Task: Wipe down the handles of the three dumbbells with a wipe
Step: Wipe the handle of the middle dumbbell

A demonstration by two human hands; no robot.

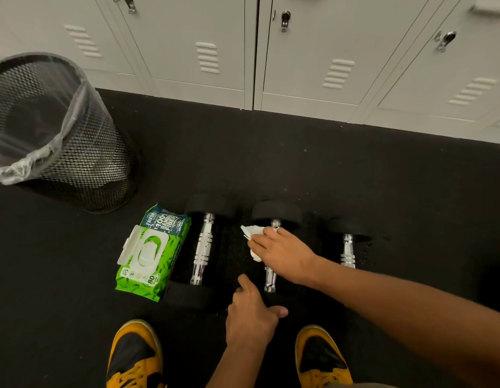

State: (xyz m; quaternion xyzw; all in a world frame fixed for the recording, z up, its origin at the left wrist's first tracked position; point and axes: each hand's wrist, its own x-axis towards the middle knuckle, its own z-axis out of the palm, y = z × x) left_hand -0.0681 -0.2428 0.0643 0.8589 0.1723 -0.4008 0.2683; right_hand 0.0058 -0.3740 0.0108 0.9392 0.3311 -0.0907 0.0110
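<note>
Three black dumbbells with chrome handles lie side by side on the dark floor: the left dumbbell (202,249), the middle dumbbell (271,278) and the right dumbbell (348,247). My right hand (282,254) wraps a white wipe (253,233) around the upper part of the middle handle. My left hand (251,312) rests on the near weight head of the middle dumbbell, which is mostly hidden under it. A green wipe pack (150,253) with its lid flipped open lies left of the left dumbbell.
A black mesh waste bin (83,152) with a clear liner stands at the far left. Grey lockers (257,51) line the back. My two yellow-and-black shoes (134,354) sit at the bottom edge, close to the dumbbells.
</note>
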